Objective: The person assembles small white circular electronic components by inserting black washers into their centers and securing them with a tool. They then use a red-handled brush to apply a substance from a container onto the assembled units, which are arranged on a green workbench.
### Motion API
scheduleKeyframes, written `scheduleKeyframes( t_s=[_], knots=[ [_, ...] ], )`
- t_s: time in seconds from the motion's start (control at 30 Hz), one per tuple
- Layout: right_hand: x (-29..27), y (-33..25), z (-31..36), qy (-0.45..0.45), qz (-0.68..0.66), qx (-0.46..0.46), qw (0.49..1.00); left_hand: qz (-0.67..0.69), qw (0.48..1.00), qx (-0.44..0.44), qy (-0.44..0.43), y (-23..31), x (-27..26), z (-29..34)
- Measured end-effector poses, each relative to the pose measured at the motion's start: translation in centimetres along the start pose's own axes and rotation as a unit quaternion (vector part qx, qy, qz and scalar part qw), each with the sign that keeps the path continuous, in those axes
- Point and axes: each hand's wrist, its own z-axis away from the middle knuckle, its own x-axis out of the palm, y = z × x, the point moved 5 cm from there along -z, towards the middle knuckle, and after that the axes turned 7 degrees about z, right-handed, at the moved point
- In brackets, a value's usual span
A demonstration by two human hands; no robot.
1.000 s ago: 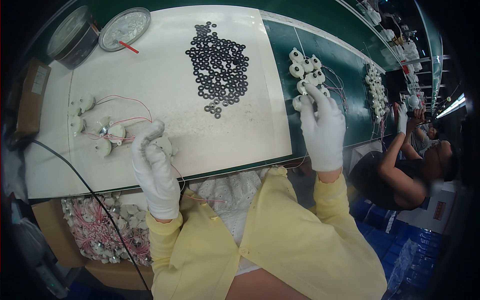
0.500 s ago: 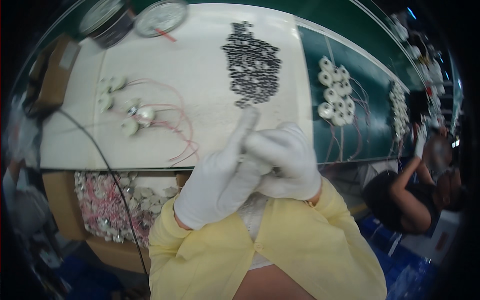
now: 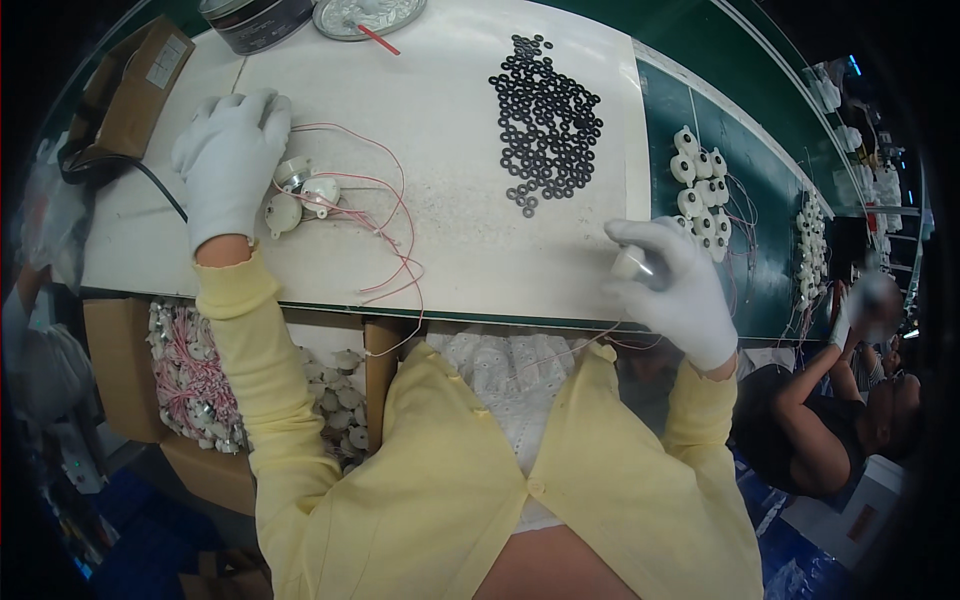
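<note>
My left hand [image 3: 232, 160], in a white glove, lies palm down at the table's left with its fingers bent over. Whatever is beneath it is hidden; a red wire runs out beside its fingers. Close by sit several round white motor-like parts [image 3: 318, 192] with thin red and white wires. My right hand [image 3: 675, 290], also gloved, is raised near the table's front edge at the right. Its thumb and fingers grip a small round white motor-like part [image 3: 632, 264], with thin wires trailing below the hand. Many small black rings [image 3: 548, 125] lie spread on the white table top.
Capped white parts [image 3: 703, 190] stand grouped on the green surface at right. A cardboard box [image 3: 122, 372] of wired parts sits below the table's front edge. At far left are a smaller box [image 3: 150, 85] and a dark tin [image 3: 258, 22]. Another person [image 3: 815, 420] works at right.
My hands were together over the front edge and have parted. The left has gone to the parts at far left, the right outward with a white part. The view has shifted slightly.
</note>
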Motion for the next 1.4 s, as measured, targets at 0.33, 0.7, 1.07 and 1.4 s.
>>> scheduleKeyframes(
  t_s=[0.33,0.7,1.07,1.4],
  knots=[
    [1.8,0.0,-2.0,-0.011,0.304,-0.035,0.952,0.122,0.985,0.115,0.034,7.2,-4.0,3.3],
    [3.7,-0.5,-2.9,-0.077,-0.168,0.143,0.972,0.237,0.960,0.130,0.065,12.8,-4.2,6.5],
    [5.0,-0.9,-4.4,0.002,0.035,-0.013,0.999,0.326,0.939,0.091,0.055,12.3,-2.8,8.3],
    [5.0,-3.5,-5.0,0.010,0.324,-0.093,0.942,0.331,0.938,0.085,0.062,12.0,-2.9,8.3]
  ],
)
